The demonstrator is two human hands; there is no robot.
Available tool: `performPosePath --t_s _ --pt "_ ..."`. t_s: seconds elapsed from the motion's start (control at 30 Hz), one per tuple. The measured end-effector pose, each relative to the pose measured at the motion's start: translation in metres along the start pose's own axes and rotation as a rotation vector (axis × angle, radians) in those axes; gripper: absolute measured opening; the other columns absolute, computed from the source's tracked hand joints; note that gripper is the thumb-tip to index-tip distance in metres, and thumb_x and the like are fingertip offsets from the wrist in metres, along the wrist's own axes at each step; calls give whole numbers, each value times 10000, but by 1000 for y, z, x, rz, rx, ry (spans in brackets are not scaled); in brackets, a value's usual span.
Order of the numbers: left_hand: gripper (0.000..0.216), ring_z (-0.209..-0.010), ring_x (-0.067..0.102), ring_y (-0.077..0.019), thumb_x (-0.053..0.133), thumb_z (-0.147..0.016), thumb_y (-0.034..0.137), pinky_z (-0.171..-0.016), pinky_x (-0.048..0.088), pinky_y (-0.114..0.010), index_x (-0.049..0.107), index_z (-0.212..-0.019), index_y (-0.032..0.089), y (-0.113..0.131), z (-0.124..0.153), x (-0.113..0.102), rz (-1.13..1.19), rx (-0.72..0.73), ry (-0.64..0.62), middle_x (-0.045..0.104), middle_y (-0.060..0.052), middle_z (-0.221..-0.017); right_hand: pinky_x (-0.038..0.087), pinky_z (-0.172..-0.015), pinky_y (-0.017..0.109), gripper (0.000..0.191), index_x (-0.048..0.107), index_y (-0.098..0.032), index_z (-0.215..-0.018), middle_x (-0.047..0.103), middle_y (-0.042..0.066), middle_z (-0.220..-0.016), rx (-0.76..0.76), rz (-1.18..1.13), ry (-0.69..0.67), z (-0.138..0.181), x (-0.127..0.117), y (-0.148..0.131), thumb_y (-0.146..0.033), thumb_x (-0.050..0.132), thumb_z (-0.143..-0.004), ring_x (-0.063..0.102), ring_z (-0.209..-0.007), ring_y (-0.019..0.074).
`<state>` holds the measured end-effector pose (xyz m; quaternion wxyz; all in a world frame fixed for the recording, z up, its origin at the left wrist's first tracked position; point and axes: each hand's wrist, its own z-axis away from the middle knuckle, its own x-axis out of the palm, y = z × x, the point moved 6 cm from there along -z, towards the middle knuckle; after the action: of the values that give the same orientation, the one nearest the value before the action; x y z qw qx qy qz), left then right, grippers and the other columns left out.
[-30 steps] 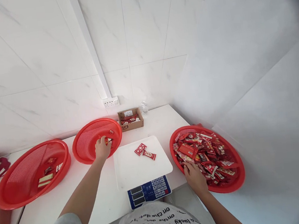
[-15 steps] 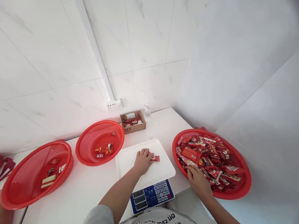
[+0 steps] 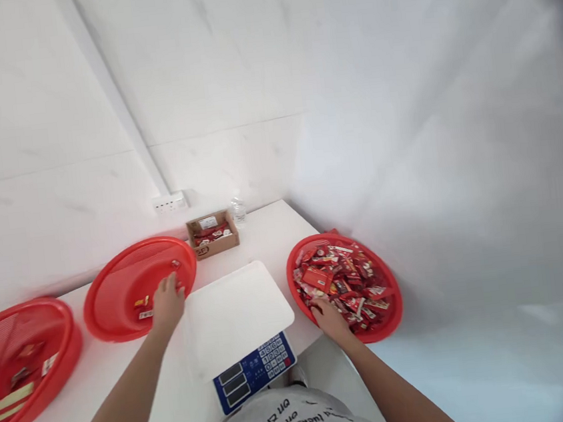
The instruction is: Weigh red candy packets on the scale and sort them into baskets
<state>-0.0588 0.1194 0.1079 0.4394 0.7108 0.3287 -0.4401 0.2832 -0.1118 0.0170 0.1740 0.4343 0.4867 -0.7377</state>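
Observation:
My left hand (image 3: 169,305) is over the right side of a red plastic basket (image 3: 112,282), its fingers curled around a small red snack packet (image 3: 181,286) that is mostly hidden. A few small packets lie inside that basket, a yellow-orange one (image 3: 141,301) among them. On the right, my right hand (image 3: 329,318) reaches over the near-left rim of another red basket (image 3: 395,293), heaped with red snack packets (image 3: 351,274). Its fingers are bent down against the packets, and what they grip is hidden. Between the hands sits a digital scale (image 3: 255,373) with a bare white tray (image 3: 239,309).
A third red basket (image 3: 68,341) with several packets stands at the far left. Behind the scale, a small cardboard box (image 3: 219,246) of red packets sits beside a clear plastic bottle (image 3: 238,211). A wall socket (image 3: 170,202) is above the white table (image 3: 267,222).
My left hand has left the scale tray and moved left to the middle basket; the red packet is gone from the tray. My right hand stays at its basket. The view has turned right.

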Motion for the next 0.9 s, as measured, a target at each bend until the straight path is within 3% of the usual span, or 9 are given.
performPosePath --t_s 0.07,0.13,0.27,0.4,0.5,0.57,0.7,0.8,0.9 --pt "423 -1152 470 -319 416 -827 273 -947 383 -492 460 -1223 131 -26 -1 -5 -47 -142 54 541 -174 -1188 376 -977 320 385 624 -133 -1105 619 108 -1161 28 -2 -84 -8 1 2 -209 366 -830 543 -1104 193" --pt "494 -1239 401 -337 405 -829 351 -996 339 -512 436 -1262 114 -32 9 5 -70 -114 25 504 -189 -1260 353 -1004 326 394 605 -134 -1149 589 111 -1220 44 11 -96 -16 -2 3 -208 415 -812 511 -1159 199" --pt "524 -1323 303 -342 376 -830 424 -1030 308 -528 464 -1257 133 -9 50 37 -24 -22 -28 443 -186 -1355 232 -1073 450 526 494 -170 -1294 383 135 -1424 98 91 -78 -26 -9 8 -254 521 -775 270 -1344 277" --pt "494 -1339 290 -320 382 -832 431 -1033 316 -533 487 -1243 177 24 86 56 80 -19 -68 452 -152 -1369 130 -1014 647 698 323 -275 -1398 94 96 -1540 159 341 -131 -28 -11 16 -331 585 -753 -20 -1390 349" --pt "469 -1343 294 -306 395 -836 434 -1044 310 -531 511 -1226 201 37 101 58 132 1 -98 464 -132 -1366 128 -978 681 732 318 -309 -1391 -10 60 -1550 159 427 -178 -28 -11 21 -305 621 -724 -50 -1381 369" --pt "461 -1343 298 -303 405 -833 445 -1052 305 -529 532 -1207 207 39 106 56 154 15 -109 475 -126 -1358 189 -977 644 691 360 -298 -1369 83 76 -1544 131 413 -149 -29 -13 22 -221 599 -725 25 -1374 372" --pt "441 -1336 315 -302 413 -829 458 -1020 368 -514 570 -1160 212 33 111 51 194 -21 -115 501 -116 -1335 303 -983 400 455 572 -201 -1175 552 118 -1252 2 213 -19 -28 -27 18 -71 455 -755 325 -1264 264" --pt "411 -1326 337 -293 423 -826 455 -962 439 -489 583 -1134 235 32 112 48 228 -39 -124 518 -92 -1323 363 -876 294 336 628 -169 -1005 642 98 -1039 11 124 44 -28 -42 22 -78 402 -774 517 -1030 201" --pt "401 -1318 353 -283 428 -822 455 -943 461 -470 588 -1124 244 35 111 45 254 -56 -126 526 -77 -1315 394 -735 275 243 612 -167 -898 656 72 -884 76 84 99 -27 -60 28 -141 402 -776 563 -820 186"
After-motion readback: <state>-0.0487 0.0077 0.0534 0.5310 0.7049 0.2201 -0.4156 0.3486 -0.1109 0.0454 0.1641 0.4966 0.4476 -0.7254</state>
